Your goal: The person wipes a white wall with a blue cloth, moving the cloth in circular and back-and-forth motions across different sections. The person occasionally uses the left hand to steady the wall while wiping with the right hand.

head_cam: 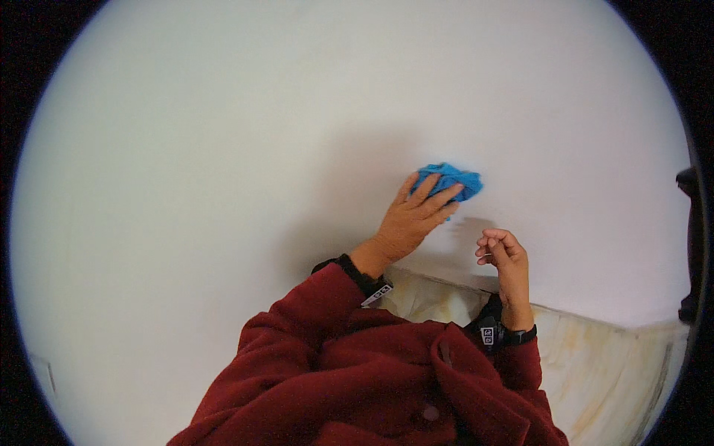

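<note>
My left hand presses a crumpled blue cloth against a broad, smooth white surface, its fingers spread over the cloth's near side. Lower and to the right, my right hand is raised with curled fingers, apart from the cloth. The thumb lies close to the fingertips, and a thin pale line shows there; whether it is something held cannot be told. Both wrists wear black bands with small printed tags, below dark red sleeves.
Marble-patterned panels or tiles with yellowish veins border the white surface at the lower right, along a dark seam. A black object stands at the far right rim. A short dark line marks the lower left edge.
</note>
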Action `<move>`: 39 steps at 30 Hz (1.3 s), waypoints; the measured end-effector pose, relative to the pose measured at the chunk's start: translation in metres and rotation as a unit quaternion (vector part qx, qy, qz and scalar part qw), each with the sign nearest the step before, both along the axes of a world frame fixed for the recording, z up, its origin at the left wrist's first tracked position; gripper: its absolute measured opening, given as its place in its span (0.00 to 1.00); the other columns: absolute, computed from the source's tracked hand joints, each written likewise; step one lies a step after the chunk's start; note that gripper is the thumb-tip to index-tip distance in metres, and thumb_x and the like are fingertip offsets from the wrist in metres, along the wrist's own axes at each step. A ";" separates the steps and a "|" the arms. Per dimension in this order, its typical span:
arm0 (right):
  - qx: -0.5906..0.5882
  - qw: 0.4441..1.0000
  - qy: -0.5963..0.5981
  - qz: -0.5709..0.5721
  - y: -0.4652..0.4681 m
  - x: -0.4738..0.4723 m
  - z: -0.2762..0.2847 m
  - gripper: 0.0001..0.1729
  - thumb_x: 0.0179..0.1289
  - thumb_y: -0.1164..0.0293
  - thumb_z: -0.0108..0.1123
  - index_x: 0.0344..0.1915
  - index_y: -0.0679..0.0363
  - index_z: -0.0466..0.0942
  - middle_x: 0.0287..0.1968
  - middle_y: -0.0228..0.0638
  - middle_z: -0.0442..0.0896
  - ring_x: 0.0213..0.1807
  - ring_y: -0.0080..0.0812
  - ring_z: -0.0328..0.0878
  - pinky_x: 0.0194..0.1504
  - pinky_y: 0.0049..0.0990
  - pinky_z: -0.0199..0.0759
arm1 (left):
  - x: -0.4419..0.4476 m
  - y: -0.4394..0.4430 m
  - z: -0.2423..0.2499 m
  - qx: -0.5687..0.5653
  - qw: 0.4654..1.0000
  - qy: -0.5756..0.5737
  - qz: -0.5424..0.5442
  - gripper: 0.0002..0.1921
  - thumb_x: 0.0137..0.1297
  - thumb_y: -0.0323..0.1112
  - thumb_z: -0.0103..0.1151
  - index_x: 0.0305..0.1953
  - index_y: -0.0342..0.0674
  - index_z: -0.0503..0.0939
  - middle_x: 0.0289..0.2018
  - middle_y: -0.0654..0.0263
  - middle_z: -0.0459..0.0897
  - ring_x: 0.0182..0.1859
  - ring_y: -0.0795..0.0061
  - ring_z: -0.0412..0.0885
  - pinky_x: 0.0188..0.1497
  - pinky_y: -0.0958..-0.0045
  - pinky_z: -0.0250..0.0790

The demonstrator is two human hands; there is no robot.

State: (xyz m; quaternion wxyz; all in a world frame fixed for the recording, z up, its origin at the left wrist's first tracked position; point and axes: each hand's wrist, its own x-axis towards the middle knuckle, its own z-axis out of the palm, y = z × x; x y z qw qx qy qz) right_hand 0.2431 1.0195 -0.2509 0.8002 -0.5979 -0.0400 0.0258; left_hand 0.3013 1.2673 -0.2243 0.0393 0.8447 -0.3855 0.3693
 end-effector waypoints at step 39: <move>-0.250 0.885 -0.043 0.390 -0.111 0.020 0.056 0.23 0.75 0.64 0.57 0.65 0.59 0.74 0.53 0.37 0.84 0.49 0.27 0.82 0.49 0.27 0.78 | -0.050 -0.094 0.055 -0.339 0.925 -0.062 0.163 0.20 0.52 0.17 0.61 0.48 0.41 0.82 0.51 0.58 0.77 0.54 0.56 0.75 0.59 0.57 0.67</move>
